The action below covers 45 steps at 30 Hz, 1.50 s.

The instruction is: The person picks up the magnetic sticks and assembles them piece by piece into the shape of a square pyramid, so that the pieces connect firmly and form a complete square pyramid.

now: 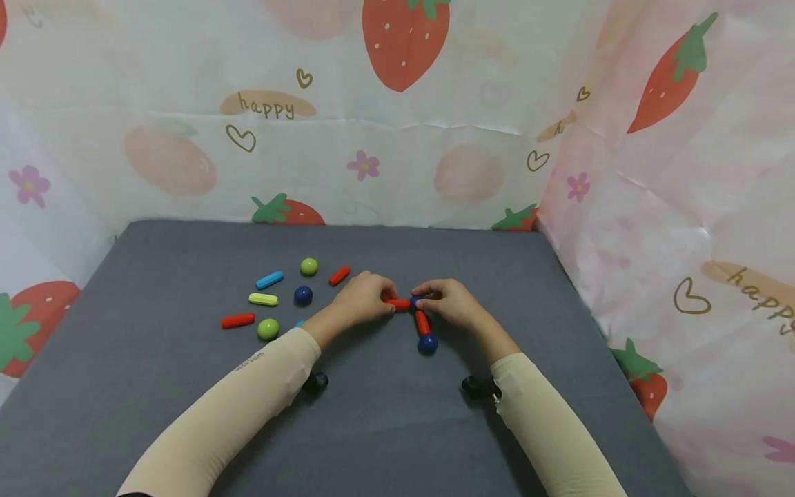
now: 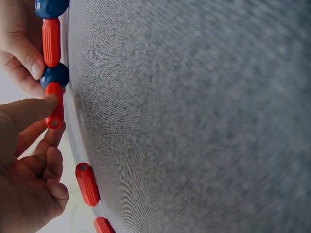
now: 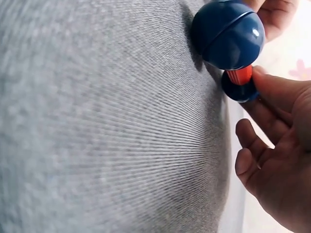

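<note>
My left hand [image 1: 366, 295] pinches a red ridged rod [image 2: 56, 107] between thumb and fingers. One end of this rod meets a dark blue ball [image 2: 54, 75], which my right hand [image 1: 452, 302] holds between thumb and fingertips. From that ball a second red rod [image 1: 422, 322] runs toward the near side of the table, with another dark blue ball [image 1: 427, 344] on its end. In the right wrist view this near ball [image 3: 228, 35] covers much of the second rod. The held rod's other end shows a small metallic spot in the left wrist view.
Left of the hands on the grey table [image 1: 385, 428] lie loose pieces: a blue rod [image 1: 270, 279], a yellow rod [image 1: 263, 299], red rods [image 1: 238, 320] [image 1: 339, 276], green balls [image 1: 309, 266] [image 1: 268, 329] and a dark blue ball [image 1: 303, 296]. Another blue piece is mostly hidden by the left forearm.
</note>
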### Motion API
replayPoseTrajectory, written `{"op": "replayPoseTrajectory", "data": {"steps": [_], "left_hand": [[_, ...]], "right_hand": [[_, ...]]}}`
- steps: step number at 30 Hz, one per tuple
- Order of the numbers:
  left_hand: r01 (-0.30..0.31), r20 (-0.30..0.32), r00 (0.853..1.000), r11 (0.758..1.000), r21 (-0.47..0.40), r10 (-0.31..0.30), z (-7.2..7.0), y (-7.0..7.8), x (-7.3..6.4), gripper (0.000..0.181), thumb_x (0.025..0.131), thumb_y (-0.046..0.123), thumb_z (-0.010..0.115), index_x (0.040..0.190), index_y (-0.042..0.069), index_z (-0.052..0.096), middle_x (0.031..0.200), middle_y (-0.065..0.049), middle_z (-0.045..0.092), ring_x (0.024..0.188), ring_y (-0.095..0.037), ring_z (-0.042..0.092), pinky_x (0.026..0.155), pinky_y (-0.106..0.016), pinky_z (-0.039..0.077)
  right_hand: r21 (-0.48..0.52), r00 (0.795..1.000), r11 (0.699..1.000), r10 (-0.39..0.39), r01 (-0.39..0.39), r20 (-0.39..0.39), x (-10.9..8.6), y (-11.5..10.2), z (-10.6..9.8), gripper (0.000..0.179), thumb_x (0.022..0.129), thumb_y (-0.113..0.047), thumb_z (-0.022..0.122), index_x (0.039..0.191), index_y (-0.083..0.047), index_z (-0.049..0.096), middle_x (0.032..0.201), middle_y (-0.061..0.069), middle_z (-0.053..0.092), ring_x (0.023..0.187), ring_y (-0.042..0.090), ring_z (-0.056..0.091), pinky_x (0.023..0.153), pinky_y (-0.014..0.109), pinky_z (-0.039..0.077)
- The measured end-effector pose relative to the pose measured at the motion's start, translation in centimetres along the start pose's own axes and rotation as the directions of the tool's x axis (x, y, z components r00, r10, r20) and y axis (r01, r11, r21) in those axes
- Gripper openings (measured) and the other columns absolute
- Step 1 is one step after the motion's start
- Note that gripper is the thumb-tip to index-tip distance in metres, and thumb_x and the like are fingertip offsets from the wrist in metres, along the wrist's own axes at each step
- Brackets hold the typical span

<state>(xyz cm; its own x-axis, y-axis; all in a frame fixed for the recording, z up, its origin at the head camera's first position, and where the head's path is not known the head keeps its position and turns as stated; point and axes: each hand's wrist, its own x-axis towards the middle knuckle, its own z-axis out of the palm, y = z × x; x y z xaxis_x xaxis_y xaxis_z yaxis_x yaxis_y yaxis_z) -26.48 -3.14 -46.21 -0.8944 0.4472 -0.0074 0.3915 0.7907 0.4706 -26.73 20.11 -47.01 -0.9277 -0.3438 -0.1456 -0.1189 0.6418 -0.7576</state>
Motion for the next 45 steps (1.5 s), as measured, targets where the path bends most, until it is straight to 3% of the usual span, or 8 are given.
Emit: {"op": "replayPoseTrajectory", "data": {"steps": [11,25,32,38,45], "left_hand": [[-0.011,-0.01,1.0,1.0,-0.006,0.01,-1.3,-0.4,-0.9,0.026,0.093,0.026,0.077,0.118,0.017,0.077,0.114,0.001,0.073,0.11,-0.023,0.056,0.095,-0.042,0.049],[-0.049,-0.07,0.996,0.999,-0.014,0.048,-5.3,-2.0,-3.6,0.029,0.093,0.022,0.077,0.12,0.012,0.076,0.116,-0.006,0.074,0.109,-0.026,0.055,0.094,-0.044,0.048],[0.006,-0.092,0.996,0.999,-0.048,-0.01,-8.0,-3.8,-6.3,0.026,0.093,0.024,0.077,0.118,0.015,0.076,0.118,-0.003,0.072,0.109,-0.026,0.054,0.09,-0.043,0.049],[0.036,-0.115,0.992,0.998,-0.047,-0.042,-10.2,-6.5,-9.2,0.028,0.095,0.023,0.076,0.121,0.013,0.074,0.123,-0.006,0.071,0.112,-0.03,0.057,0.095,-0.048,0.047],[0.073,-0.109,0.991,0.996,-0.057,-0.079,-10.4,-9.1,-13.0,0.031,0.095,0.022,0.074,0.122,0.007,0.073,0.122,-0.012,0.072,0.111,-0.034,0.056,0.094,-0.052,0.047]], "right_hand": [[0.027,1.0,1.0,-0.008,0.008,-0.01,0.0,0.3,0.3,0.028,0.098,-0.025,0.071,0.125,-0.018,0.074,0.128,0.005,0.068,0.097,0.019,0.066,0.083,0.036,0.053],[0.054,1.0,0.998,-0.018,0.019,-0.011,-0.2,0.4,0.3,0.028,0.098,-0.024,0.072,0.125,-0.017,0.074,0.121,0.003,0.071,0.096,0.018,0.066,0.082,0.035,0.053],[0.041,1.0,0.999,-0.017,0.018,-0.016,-0.2,0.6,0.5,0.028,0.098,-0.026,0.072,0.126,-0.021,0.074,0.121,0.002,0.071,0.096,0.019,0.064,0.081,0.033,0.052],[0.04,1.0,0.999,-0.012,0.013,-0.023,-0.4,0.4,0.5,0.028,0.098,-0.026,0.071,0.126,-0.021,0.074,0.123,0.001,0.07,0.097,0.02,0.063,0.081,0.034,0.052],[0.05,1.0,0.999,-0.009,0.01,-0.017,-0.5,0.4,0.5,0.029,0.099,-0.026,0.07,0.127,-0.019,0.073,0.123,0.001,0.07,0.097,0.021,0.06,0.081,0.034,0.05]]}}
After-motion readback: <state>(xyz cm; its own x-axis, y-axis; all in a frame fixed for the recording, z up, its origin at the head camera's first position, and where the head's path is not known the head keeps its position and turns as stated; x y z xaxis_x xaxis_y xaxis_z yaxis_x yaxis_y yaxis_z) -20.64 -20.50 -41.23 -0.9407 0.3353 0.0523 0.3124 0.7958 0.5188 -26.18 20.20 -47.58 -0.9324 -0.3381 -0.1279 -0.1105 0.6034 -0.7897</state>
